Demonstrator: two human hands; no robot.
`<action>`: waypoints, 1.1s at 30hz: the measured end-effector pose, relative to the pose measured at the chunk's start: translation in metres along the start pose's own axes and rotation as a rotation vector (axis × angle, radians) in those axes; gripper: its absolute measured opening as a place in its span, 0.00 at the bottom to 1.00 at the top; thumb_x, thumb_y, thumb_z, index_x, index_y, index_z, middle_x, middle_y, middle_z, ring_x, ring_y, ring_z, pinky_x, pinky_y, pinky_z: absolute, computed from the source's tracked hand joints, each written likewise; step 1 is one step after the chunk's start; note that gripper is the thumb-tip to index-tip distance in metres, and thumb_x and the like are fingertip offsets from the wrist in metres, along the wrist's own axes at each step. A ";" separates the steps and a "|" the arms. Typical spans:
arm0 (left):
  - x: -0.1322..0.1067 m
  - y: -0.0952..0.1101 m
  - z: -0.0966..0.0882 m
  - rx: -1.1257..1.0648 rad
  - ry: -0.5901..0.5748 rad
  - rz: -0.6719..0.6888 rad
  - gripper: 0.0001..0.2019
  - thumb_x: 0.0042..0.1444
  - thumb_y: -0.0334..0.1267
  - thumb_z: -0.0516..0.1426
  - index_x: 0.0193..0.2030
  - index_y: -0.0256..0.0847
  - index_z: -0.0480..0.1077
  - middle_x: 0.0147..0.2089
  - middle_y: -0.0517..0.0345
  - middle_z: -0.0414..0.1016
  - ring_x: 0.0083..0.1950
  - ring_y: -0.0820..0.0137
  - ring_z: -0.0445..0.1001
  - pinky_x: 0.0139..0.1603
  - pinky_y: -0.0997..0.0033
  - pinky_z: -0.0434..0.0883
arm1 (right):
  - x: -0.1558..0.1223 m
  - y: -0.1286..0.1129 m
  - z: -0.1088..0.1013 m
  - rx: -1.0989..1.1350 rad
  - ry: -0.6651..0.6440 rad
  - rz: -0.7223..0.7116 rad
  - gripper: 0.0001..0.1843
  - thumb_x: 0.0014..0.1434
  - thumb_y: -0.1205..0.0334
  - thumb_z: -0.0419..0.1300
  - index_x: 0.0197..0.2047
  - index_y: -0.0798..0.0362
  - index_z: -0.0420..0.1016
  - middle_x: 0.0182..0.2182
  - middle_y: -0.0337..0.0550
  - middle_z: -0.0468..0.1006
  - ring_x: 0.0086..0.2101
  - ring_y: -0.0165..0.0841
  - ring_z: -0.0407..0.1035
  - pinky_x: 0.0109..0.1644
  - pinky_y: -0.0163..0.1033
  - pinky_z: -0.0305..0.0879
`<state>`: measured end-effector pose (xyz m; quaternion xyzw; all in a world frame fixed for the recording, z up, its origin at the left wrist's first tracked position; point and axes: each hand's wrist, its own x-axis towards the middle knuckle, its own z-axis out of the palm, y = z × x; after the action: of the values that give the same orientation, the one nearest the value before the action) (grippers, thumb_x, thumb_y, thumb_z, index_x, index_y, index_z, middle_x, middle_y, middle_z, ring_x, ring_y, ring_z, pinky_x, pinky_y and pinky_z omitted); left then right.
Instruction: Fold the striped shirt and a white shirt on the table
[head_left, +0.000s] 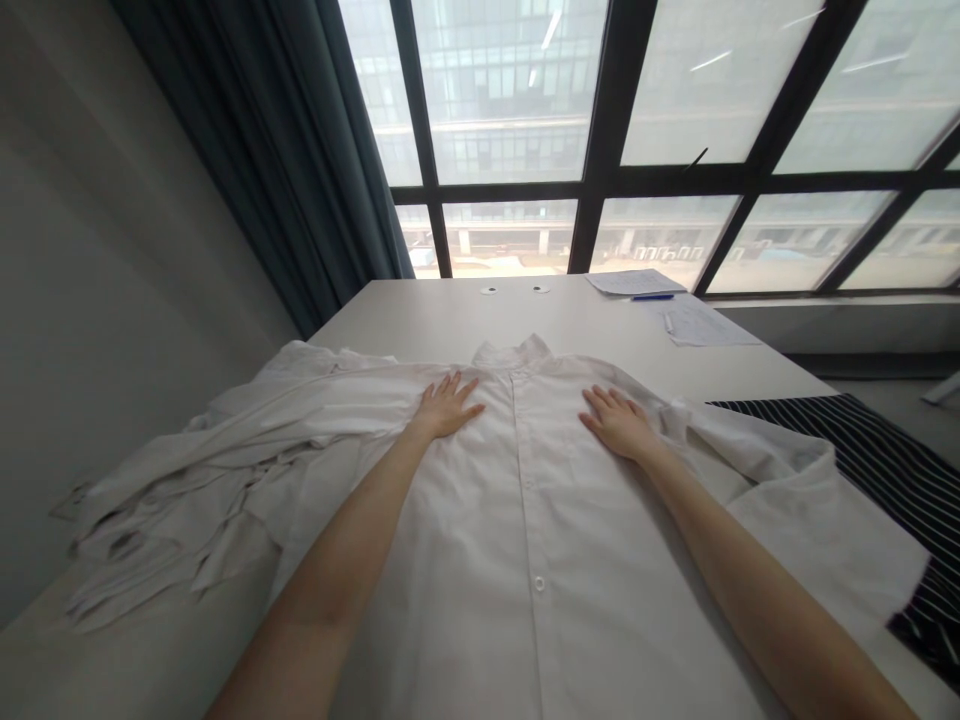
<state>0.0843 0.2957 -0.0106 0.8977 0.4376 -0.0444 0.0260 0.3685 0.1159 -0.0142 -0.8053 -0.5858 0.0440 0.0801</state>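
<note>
A white button-up shirt point(480, 540) lies front side up on the table, its collar toward the window and its button placket running down the middle. My left hand point(448, 408) rests flat on the left chest, fingers spread. On the opposite chest, just below the shoulder, my right hand point(616, 422) also presses flat with its fingers stretched out. Neither hand grips the cloth. The right sleeve spreads outward over a black striped cloth, while the left sleeve lies over a crumpled heap of white fabric point(187, 500).
The white table point(420, 315) reaches toward the window. Papers point(637, 283), a blue pen point(652, 297) and another sheet point(709, 325) lie at its far right. A black cloth with white stripes point(885, 470) is on the right. A dark curtain point(300, 150) hangs at the left.
</note>
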 end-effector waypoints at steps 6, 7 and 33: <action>-0.007 0.042 0.004 0.052 0.103 -0.131 0.27 0.68 0.42 0.41 0.71 0.36 0.53 0.71 0.35 0.53 0.71 0.51 0.54 0.68 0.46 0.49 | 0.007 0.018 0.015 -0.051 0.056 0.089 0.31 0.68 0.52 0.41 0.70 0.56 0.54 0.69 0.53 0.52 0.67 0.45 0.48 0.66 0.62 0.45; -0.010 0.051 0.006 0.056 0.129 -0.137 0.26 0.68 0.38 0.40 0.70 0.33 0.54 0.71 0.34 0.54 0.71 0.52 0.54 0.68 0.48 0.50 | 0.007 0.017 0.017 -0.056 0.064 0.090 0.31 0.68 0.51 0.40 0.70 0.56 0.54 0.69 0.53 0.52 0.67 0.44 0.48 0.66 0.61 0.45; -0.027 0.040 0.002 0.071 0.118 -0.206 0.27 0.67 0.45 0.45 0.69 0.37 0.55 0.71 0.37 0.53 0.71 0.50 0.53 0.66 0.51 0.53 | 0.019 0.007 0.004 -0.133 0.069 0.030 0.25 0.68 0.57 0.44 0.65 0.48 0.64 0.63 0.55 0.65 0.58 0.50 0.62 0.60 0.62 0.54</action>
<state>0.0988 0.2499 -0.0096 0.8495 0.5263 -0.0093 -0.0364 0.3803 0.1316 -0.0187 -0.8185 -0.5723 -0.0216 0.0457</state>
